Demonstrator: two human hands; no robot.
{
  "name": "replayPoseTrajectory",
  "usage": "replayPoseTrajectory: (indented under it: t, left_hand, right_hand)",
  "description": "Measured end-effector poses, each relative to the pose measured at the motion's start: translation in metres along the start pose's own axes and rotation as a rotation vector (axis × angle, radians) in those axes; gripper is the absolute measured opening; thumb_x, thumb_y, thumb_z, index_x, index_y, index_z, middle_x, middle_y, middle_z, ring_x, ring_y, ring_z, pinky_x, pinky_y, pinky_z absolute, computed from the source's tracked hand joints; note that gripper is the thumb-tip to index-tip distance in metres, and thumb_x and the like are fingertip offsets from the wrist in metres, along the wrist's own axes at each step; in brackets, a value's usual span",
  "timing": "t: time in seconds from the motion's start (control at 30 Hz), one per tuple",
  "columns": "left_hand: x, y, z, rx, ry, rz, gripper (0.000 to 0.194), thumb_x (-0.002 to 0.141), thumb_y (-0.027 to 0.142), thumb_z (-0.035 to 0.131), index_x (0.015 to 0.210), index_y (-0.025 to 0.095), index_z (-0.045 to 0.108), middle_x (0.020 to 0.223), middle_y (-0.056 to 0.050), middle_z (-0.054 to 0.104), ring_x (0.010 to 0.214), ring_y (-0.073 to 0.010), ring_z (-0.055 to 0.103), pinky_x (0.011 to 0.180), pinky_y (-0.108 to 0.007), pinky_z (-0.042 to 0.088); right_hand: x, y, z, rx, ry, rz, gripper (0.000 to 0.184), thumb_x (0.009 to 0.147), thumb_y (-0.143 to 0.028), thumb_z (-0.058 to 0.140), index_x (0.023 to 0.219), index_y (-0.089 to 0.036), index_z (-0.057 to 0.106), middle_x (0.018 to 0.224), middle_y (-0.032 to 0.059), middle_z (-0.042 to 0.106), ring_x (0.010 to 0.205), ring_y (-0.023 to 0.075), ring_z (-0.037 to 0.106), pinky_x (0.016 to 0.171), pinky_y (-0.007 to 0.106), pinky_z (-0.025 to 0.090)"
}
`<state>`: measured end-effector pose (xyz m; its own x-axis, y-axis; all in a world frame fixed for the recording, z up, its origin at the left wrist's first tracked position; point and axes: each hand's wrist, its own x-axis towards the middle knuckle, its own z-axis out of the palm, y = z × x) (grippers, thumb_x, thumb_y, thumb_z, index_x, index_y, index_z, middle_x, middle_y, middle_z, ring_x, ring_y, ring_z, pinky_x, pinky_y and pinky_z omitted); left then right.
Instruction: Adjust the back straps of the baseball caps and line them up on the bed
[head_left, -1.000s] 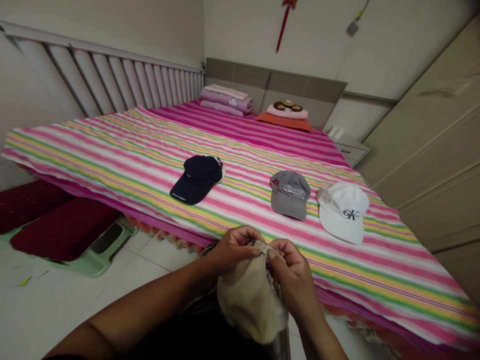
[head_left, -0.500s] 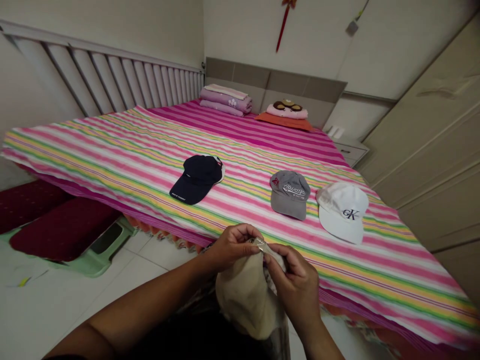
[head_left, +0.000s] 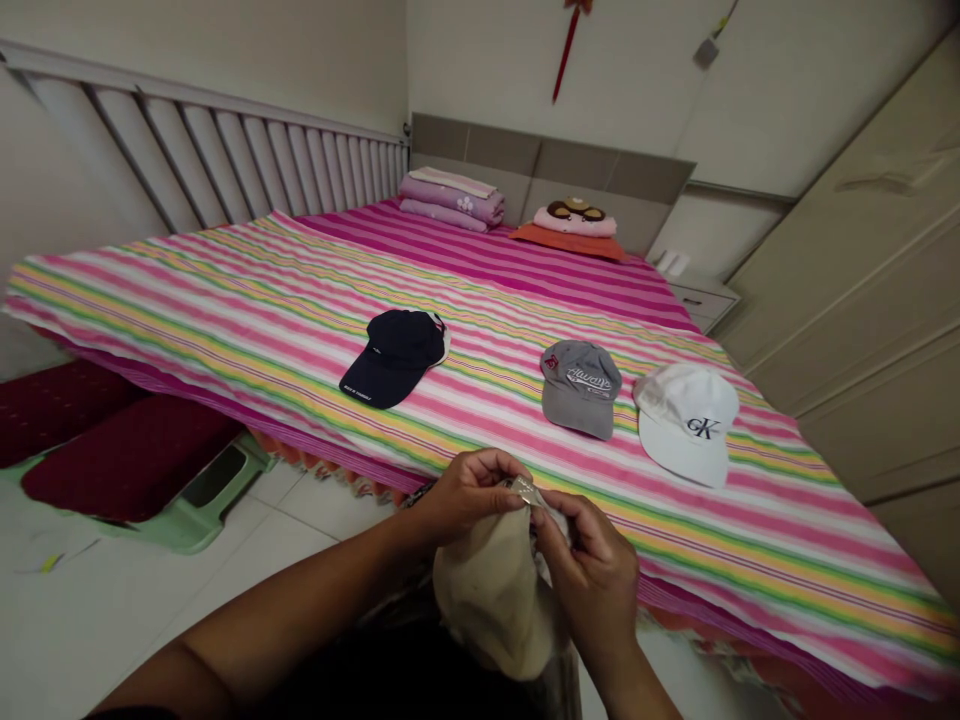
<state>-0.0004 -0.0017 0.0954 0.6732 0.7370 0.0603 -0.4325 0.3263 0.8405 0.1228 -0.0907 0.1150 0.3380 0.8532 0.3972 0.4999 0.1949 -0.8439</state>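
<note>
A beige cap (head_left: 487, 590) hangs between my two hands at the bed's near edge, its strap end with a metal buckle (head_left: 527, 490) uppermost. My left hand (head_left: 476, 495) pinches the strap on the buckle's left side. On the other side, my right hand (head_left: 589, 545) is closed on the strap, thumb and fingertips near the buckle. Beyond them on the bed lie a navy cap (head_left: 397, 355) at left, a grey cap (head_left: 581, 390) with white lettering, and a white cap (head_left: 686, 425) marked CK at right.
The bed carries a striped sheet (head_left: 247, 310). Folded purple bedding (head_left: 450, 200) and a pink and orange stack (head_left: 574, 228) sit by the headboard (head_left: 585, 170). Red-topped green stools (head_left: 142, 460) stand at lower left. A wardrobe (head_left: 862, 250) rises on the right.
My right hand has shifted slightly right and down and regripped the strap by the buckle. The buckle has tilted. My left hand stays nearly in place; the caps on the bed have not moved.
</note>
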Motion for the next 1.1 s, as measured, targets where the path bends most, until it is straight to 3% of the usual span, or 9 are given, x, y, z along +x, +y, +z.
replayPoseTrajectory:
  t: [0.1, 0.2, 0.3, 0.6, 0.87, 1.1]
  left_hand:
    - [0.000, 0.001, -0.001, 0.011, 0.003, 0.003, 0.029, 0.054, 0.020, 0.076, 0.078, 0.011, 0.062, 0.069, -0.002, 0.062, 0.062, -0.0086, 0.056, 0.059, -0.019, 0.042]
    - [0.000, 0.001, -0.001, 0.025, -0.014, -0.003, 0.029, 0.055, 0.020, 0.075, 0.079, 0.011, 0.062, 0.070, -0.002, 0.062, 0.062, -0.0083, 0.055, 0.059, -0.019, 0.041]
    - [-0.001, 0.002, -0.002, 0.051, -0.048, -0.015, 0.029, 0.055, 0.019, 0.075, 0.080, 0.011, 0.062, 0.071, -0.002, 0.061, 0.062, -0.0077, 0.054, 0.060, -0.019, 0.040]
    - [-0.001, 0.006, -0.001, 0.184, -0.196, -0.011, 0.025, 0.061, 0.021, 0.072, 0.082, 0.012, 0.061, 0.072, -0.001, 0.058, 0.065, -0.0076, 0.051, 0.063, -0.020, 0.038]
    - [-0.002, 0.004, -0.003, 0.137, -0.140, -0.036, 0.027, 0.059, 0.022, 0.073, 0.081, 0.012, 0.061, 0.071, -0.001, 0.058, 0.063, -0.0075, 0.050, 0.061, -0.020, 0.038]
    - [-0.002, 0.006, -0.005, 0.199, -0.177, -0.021, 0.026, 0.059, 0.022, 0.073, 0.080, 0.012, 0.062, 0.073, -0.002, 0.058, 0.067, -0.0086, 0.051, 0.063, -0.020, 0.039]
  right_hand:
    - [-0.001, 0.001, 0.001, 0.281, -0.098, 0.236, 0.024, 0.068, -0.029, 0.064, 0.092, -0.023, 0.060, 0.082, 0.0032, 0.063, 0.072, 0.0172, 0.058, 0.064, 0.029, 0.045]
    - [-0.001, 0.002, 0.001, 0.575, -0.141, 0.493, 0.023, 0.067, -0.033, 0.065, 0.084, -0.021, 0.055, 0.064, -0.0020, 0.057, 0.053, 0.0101, 0.050, 0.049, 0.022, 0.040]
    - [0.000, 0.004, 0.000, 0.655, -0.190, 0.611, 0.021, 0.067, -0.034, 0.065, 0.070, -0.018, 0.051, 0.048, -0.0054, 0.049, 0.042, 0.0067, 0.040, 0.042, 0.019, 0.031]
    - [0.001, 0.011, -0.003, 0.597, -0.215, 0.555, 0.021, 0.067, -0.033, 0.065, 0.066, -0.016, 0.052, 0.045, -0.0059, 0.046, 0.041, 0.0062, 0.035, 0.043, 0.019, 0.026]
    - [-0.001, 0.001, -0.002, 0.625, -0.262, 0.622, 0.024, 0.067, -0.038, 0.064, 0.069, -0.018, 0.052, 0.045, -0.0048, 0.050, 0.039, 0.0068, 0.037, 0.040, 0.020, 0.027]
    - [0.001, 0.010, -0.004, 0.582, -0.299, 0.565, 0.023, 0.068, -0.035, 0.065, 0.065, -0.016, 0.054, 0.044, -0.0052, 0.049, 0.040, 0.0061, 0.036, 0.042, 0.020, 0.027]
